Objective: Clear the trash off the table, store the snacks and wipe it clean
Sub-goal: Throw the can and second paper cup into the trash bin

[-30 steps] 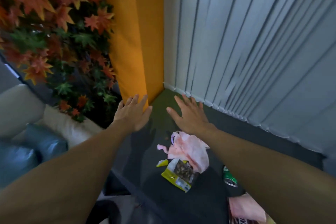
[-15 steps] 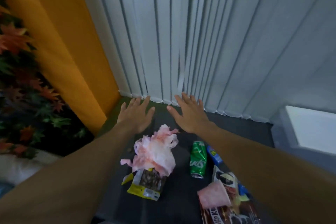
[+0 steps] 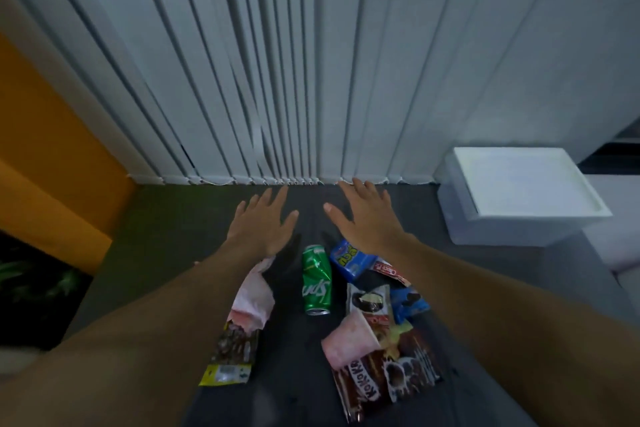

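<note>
Barely begun: holds nothing in left hand (image 3: 263, 222) or right hand (image 3: 367, 218), both spread open just beyond green can (image 3: 316, 281) lying among pink bag (image 3: 252, 302) and snack packets (image 3: 391, 374) on dark table (image 3: 287, 374), apparently unwiped.

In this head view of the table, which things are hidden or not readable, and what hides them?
Head view only.
- Pink plastic bag: left forearm covers its left side.
- Red wrapper: right forearm hides its right end; print too small.
- Yellow-edged snack packet: the pink bag covers its top.
- White box: lid hides contents.
- Green can: full or empty, unclear.
</note>
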Available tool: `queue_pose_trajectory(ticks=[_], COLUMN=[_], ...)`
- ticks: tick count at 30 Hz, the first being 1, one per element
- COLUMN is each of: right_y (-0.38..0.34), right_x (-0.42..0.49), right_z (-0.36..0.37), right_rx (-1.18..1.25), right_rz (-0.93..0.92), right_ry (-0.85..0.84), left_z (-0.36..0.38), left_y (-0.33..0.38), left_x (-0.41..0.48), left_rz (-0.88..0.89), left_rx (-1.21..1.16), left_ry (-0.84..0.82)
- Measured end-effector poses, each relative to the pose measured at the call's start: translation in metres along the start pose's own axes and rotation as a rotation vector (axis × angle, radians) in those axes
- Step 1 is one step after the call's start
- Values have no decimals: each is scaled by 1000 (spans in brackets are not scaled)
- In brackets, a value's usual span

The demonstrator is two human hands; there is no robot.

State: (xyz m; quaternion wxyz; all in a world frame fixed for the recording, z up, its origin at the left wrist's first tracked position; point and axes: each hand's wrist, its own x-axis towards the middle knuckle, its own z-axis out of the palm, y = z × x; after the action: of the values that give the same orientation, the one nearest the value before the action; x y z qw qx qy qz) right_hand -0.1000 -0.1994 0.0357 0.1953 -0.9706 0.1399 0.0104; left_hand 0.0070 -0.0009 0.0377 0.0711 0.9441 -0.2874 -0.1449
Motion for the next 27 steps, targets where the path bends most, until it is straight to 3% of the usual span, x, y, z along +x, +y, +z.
queue_pose_trajectory(ticks=[7, 16, 20, 27], right_y=[40, 66, 68, 66], right_x=[-39, -77, -86, -88], right_z=[24, 70, 82, 91], right_rx=[97, 204, 209, 345], right_rz=[131, 231, 247, 251], right_ry=[-86, -340, -591, -742], left_z=[56, 108, 119, 118], left_y=[22, 23, 25, 42], left_x=[1, 9, 13, 13], left_rz=[11, -33, -59, -131], left_rx=[-23, -189, -256, -385], left_ry=[-116, -340, -358, -294])
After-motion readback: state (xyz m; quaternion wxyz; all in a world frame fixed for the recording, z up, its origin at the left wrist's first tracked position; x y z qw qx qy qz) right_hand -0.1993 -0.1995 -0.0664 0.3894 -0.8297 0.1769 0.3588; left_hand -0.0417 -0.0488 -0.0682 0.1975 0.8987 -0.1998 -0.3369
